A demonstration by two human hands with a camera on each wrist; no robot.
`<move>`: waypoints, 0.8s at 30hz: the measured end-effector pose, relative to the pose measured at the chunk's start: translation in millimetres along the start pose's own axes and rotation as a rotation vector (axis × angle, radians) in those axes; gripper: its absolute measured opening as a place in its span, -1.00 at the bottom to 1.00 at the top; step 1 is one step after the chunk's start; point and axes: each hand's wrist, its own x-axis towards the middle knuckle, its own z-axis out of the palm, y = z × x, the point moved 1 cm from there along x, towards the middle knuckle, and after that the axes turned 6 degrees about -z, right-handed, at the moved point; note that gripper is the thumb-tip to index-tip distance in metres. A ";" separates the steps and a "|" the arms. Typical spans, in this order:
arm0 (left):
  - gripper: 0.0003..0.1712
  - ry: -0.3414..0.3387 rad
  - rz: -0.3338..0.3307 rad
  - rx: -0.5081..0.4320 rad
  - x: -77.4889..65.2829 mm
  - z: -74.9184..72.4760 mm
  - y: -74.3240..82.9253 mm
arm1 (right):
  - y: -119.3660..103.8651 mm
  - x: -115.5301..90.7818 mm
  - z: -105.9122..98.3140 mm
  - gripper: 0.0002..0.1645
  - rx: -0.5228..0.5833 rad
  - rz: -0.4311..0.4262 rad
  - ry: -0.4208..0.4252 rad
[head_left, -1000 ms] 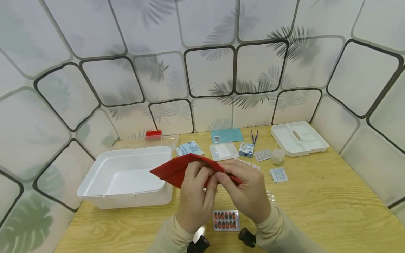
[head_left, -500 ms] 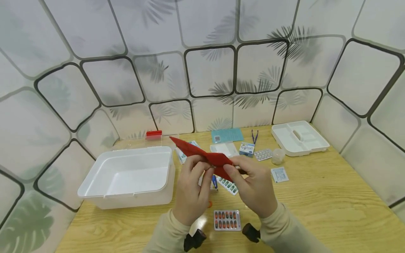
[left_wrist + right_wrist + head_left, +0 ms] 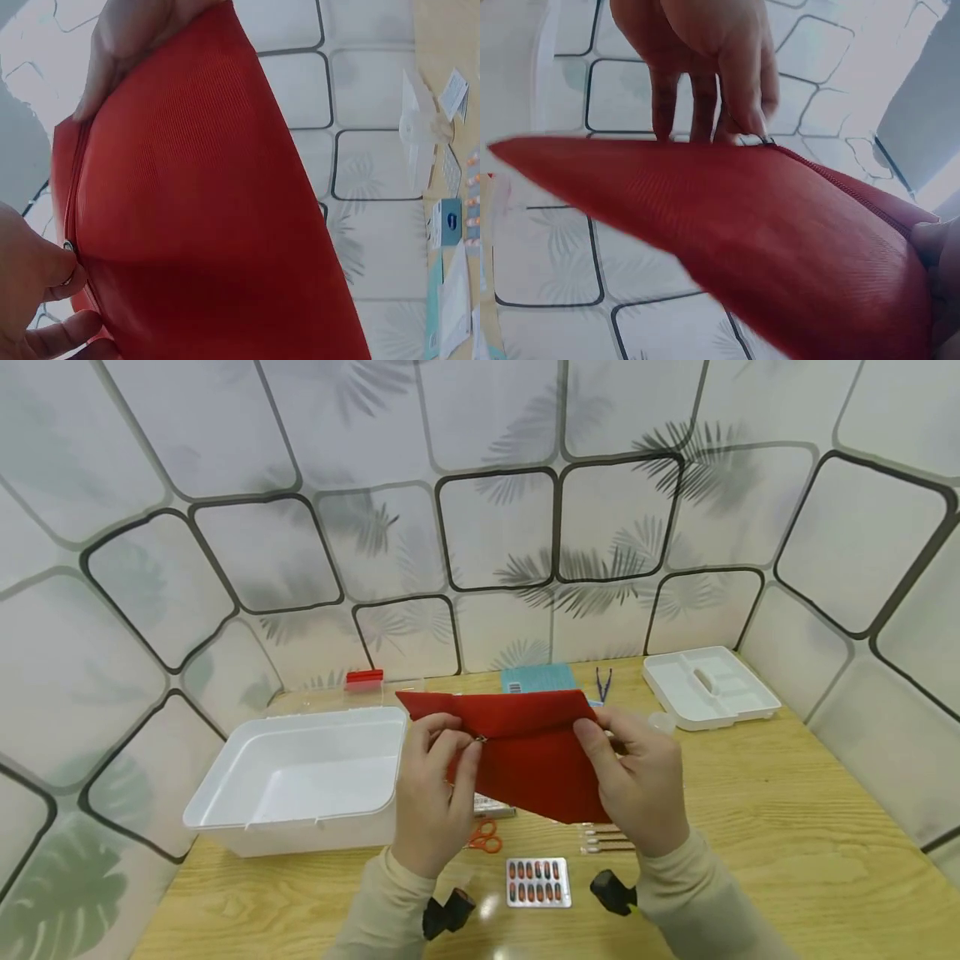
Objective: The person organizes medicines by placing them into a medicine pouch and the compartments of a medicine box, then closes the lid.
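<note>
A red zippered pouch (image 3: 536, 764) is held up over the table, stretched sideways between both hands. My left hand (image 3: 431, 797) pinches the small metal zipper pull (image 3: 481, 739) between thumb and fingers, near the pouch's left end. The right hand (image 3: 648, 781) grips the pouch's right end, thumb on the near face. In the right wrist view the zipper's teeth (image 3: 847, 185) run from the pull toward the right hand. The left wrist view shows the pouch's broad, smooth side, with the zipper pull (image 3: 69, 246) at the left fingertips.
A white bin (image 3: 292, 837) stands at left, a white compartment tray (image 3: 738, 693) at back right. Orange-handled scissors (image 3: 486, 839), a capsule blister pack (image 3: 538, 882) and cotton swabs (image 3: 609, 839) lie below the pouch. Tweezers (image 3: 603, 683) and a teal packet (image 3: 536, 677) lie behind it.
My hands have drawn apart, the left moving left with the zipper pull and the right moving right. The pouch has turned from a slanted, folded position to spread out facing the head camera.
</note>
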 end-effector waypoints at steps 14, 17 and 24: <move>-0.82 0.080 -0.073 0.055 7.0 -12.5 -11.1 | 14.7 10.5 -21.6 -0.89 -0.021 0.063 0.116; -0.81 0.111 -0.091 0.071 9.3 -16.9 -15.1 | 18.5 13.0 -27.2 -0.89 -0.030 0.103 0.153; -0.81 0.158 -0.121 0.072 16.3 -29.2 -22.5 | 29.3 17.4 -42.1 -0.76 -0.091 0.176 0.215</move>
